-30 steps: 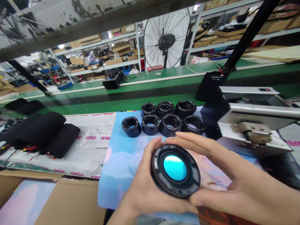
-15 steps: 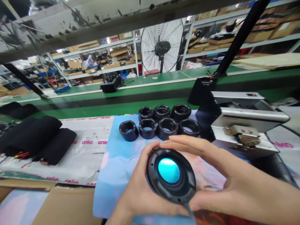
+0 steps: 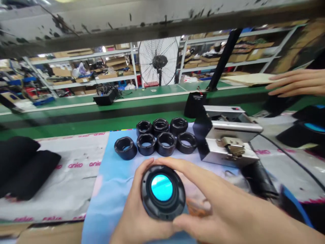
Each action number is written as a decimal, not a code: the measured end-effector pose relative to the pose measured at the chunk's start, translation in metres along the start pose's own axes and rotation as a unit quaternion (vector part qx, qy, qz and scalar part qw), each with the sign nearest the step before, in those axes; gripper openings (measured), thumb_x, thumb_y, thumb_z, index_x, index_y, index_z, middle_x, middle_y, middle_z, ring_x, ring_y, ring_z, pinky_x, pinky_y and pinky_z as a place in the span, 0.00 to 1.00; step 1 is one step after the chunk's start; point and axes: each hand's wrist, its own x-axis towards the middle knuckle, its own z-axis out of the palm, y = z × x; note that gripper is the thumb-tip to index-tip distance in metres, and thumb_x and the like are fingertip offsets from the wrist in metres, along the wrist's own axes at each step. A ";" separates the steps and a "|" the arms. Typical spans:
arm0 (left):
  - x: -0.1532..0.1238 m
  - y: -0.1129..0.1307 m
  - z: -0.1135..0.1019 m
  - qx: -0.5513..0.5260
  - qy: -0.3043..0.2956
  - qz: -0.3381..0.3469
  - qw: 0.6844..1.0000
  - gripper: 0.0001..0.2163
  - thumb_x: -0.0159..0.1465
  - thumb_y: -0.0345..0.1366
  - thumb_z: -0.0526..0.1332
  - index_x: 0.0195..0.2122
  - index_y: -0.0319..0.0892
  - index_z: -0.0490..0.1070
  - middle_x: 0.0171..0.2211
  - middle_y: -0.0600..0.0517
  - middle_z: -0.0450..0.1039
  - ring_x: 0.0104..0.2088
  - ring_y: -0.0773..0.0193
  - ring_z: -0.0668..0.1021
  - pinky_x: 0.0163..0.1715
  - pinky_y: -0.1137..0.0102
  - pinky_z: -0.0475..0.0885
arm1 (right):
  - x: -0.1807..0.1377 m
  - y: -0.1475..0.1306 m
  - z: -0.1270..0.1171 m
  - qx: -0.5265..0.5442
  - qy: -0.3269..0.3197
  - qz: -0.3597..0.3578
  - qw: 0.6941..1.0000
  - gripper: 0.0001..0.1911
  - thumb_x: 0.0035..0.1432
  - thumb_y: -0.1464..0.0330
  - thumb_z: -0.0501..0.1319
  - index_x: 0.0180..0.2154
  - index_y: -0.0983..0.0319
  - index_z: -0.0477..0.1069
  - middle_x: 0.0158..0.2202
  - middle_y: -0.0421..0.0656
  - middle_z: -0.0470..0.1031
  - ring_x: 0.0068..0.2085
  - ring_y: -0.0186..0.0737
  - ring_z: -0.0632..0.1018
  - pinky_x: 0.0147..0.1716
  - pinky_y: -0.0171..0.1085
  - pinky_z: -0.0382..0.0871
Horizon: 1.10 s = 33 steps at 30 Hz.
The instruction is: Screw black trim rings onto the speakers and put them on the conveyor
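Both of my hands hold a round black part with a glossy cyan centre (image 3: 162, 193) just above a light blue sheet (image 3: 111, 183). My left hand (image 3: 134, 217) cups it from below and the left, thumb on its upper rim. My right hand (image 3: 218, 206) wraps it from the right, fingers across the top and thumb under the lower rim. Behind it, several black ring-shaped parts (image 3: 157, 139) stand in two rows on the blue sheet.
A metal fixture with a clamp (image 3: 228, 142) stands to the right of the rings. Black fabric rolls (image 3: 22, 166) lie at the left on white printed plastic. Another person's hand (image 3: 297, 83) reaches in at the upper right. A green conveyor (image 3: 101, 112) and a fan (image 3: 158, 61) lie behind.
The view has swung right and pulled back; the round part and my hands sit lower and further left. Another person's hand has come into view at the upper right.
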 end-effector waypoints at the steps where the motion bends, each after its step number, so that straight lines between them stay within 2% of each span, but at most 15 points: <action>1: 0.001 0.001 0.000 -0.003 -0.012 0.008 1.000 0.51 0.37 0.28 0.84 0.63 0.58 0.68 0.63 0.53 0.77 0.62 0.46 0.80 0.62 0.61 0.78 | -0.002 0.001 0.004 -0.006 0.018 -0.009 1.000 0.46 0.60 0.63 0.69 0.74 0.42 0.52 0.72 0.35 0.62 0.70 0.42 0.69 0.72 0.46 0.66; 3: 0.001 0.005 0.000 -0.012 -0.026 -0.002 1.000 0.52 0.37 0.29 0.86 0.63 0.59 0.67 0.63 0.53 0.77 0.63 0.48 0.80 0.63 0.62 0.76 | -0.002 0.004 0.008 -0.003 0.044 -0.006 0.999 0.43 0.61 0.60 0.68 0.73 0.41 0.55 0.70 0.34 0.65 0.69 0.43 0.71 0.69 0.48 0.70; 5: 0.000 0.010 0.003 -0.016 -0.016 -0.014 1.000 0.55 0.35 0.32 0.87 0.64 0.58 0.65 0.64 0.51 0.75 0.64 0.47 0.79 0.65 0.60 0.74 | 0.001 0.008 0.006 0.013 0.047 0.014 0.999 0.43 0.59 0.56 0.70 0.72 0.41 0.58 0.70 0.36 0.66 0.68 0.47 0.72 0.66 0.51 0.72; 10: -0.005 0.010 0.014 -0.011 0.039 -0.023 0.999 0.59 0.34 0.35 0.88 0.66 0.58 0.59 0.66 0.47 0.71 0.66 0.43 0.77 0.66 0.56 0.74 | 0.010 0.009 -0.010 0.010 0.002 0.067 0.998 0.48 0.52 0.47 0.74 0.71 0.48 0.64 0.68 0.42 0.68 0.66 0.56 0.74 0.65 0.56 0.72; 13: -0.006 0.008 0.016 -0.022 0.043 -0.021 0.999 0.58 0.35 0.35 0.87 0.66 0.57 0.58 0.65 0.47 0.72 0.65 0.43 0.77 0.66 0.56 0.73 | 0.010 0.004 -0.013 -0.041 -0.007 0.042 0.998 0.45 0.54 0.49 0.73 0.70 0.44 0.64 0.68 0.39 0.69 0.66 0.57 0.74 0.64 0.59 0.72; 15: -0.004 0.008 0.015 -0.026 0.043 -0.029 0.998 0.59 0.35 0.35 0.87 0.66 0.55 0.58 0.65 0.46 0.73 0.64 0.42 0.78 0.67 0.54 0.72 | 0.007 0.004 -0.011 -0.077 -0.005 0.014 0.997 0.41 0.60 0.51 0.70 0.71 0.39 0.60 0.69 0.36 0.67 0.66 0.56 0.75 0.62 0.58 0.74; 18: -0.003 0.011 0.014 -0.035 0.033 -0.053 0.997 0.58 0.34 0.35 0.87 0.66 0.52 0.58 0.63 0.44 0.74 0.64 0.40 0.78 0.68 0.50 0.71 | 0.003 0.010 -0.007 -0.099 0.014 -0.006 0.995 0.43 0.63 0.50 0.68 0.73 0.35 0.53 0.70 0.34 0.65 0.64 0.54 0.76 0.59 0.53 0.78; 22: -0.003 0.012 0.015 -0.042 0.031 -0.063 0.997 0.58 0.34 0.34 0.87 0.65 0.52 0.59 0.63 0.43 0.75 0.65 0.37 0.77 0.68 0.47 0.69 | 0.005 0.015 -0.007 -0.062 0.036 -0.014 0.997 0.45 0.59 0.48 0.71 0.73 0.35 0.55 0.70 0.34 0.65 0.66 0.55 0.74 0.65 0.55 0.72; 28: -0.003 0.011 0.014 -0.034 0.038 -0.053 0.997 0.59 0.33 0.32 0.87 0.66 0.51 0.58 0.65 0.42 0.73 0.65 0.38 0.77 0.68 0.48 0.70 | 0.014 0.008 -0.012 0.009 0.023 0.044 0.999 0.48 0.50 0.51 0.77 0.70 0.42 0.64 0.68 0.36 0.68 0.66 0.58 0.73 0.65 0.54 0.69; 33: -0.003 0.017 0.016 -0.051 0.027 -0.066 0.996 0.56 0.36 0.32 0.87 0.65 0.54 0.60 0.62 0.47 0.77 0.63 0.44 0.80 0.66 0.52 0.74 | 0.014 0.010 -0.010 0.012 0.019 0.076 0.997 0.50 0.49 0.50 0.77 0.70 0.41 0.64 0.67 0.37 0.69 0.65 0.59 0.75 0.62 0.58 0.72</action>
